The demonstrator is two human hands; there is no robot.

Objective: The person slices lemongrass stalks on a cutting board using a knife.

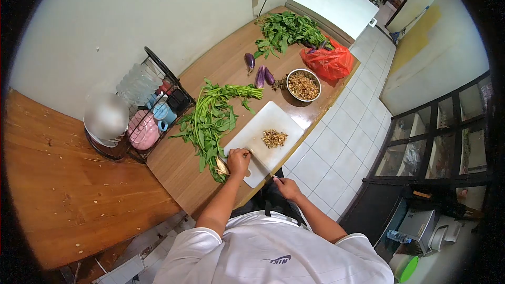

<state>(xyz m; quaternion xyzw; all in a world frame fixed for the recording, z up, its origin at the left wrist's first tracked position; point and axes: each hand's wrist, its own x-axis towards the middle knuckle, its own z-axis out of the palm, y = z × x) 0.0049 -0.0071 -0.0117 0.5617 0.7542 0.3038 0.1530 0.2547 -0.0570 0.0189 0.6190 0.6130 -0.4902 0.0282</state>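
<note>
My right hand [286, 187] is wrapped round the handle of a knife [261, 162], whose thin blade points up and left across the near end of a white cutting board [252, 137]. On the board's left edge, close to the knife tip, rests my left hand [238, 162] with its fingers curled together; what they hold is too small to make out. A small heap of chopped brown pieces [274, 138] lies mid-board. Beyond it stands a metal bowl [290, 93] full of similar pieces [303, 85]. Leafy green stalks [213, 113] lie along the board's left side.
Purple eggplants [260, 76], a second bunch of greens [289, 31] and a red plastic bag [329, 63] occupy the far end of the wooden table [181, 179]. A black dish rack [179, 81] with cups stands at left. The table's right edge drops to a tiled floor [336, 142].
</note>
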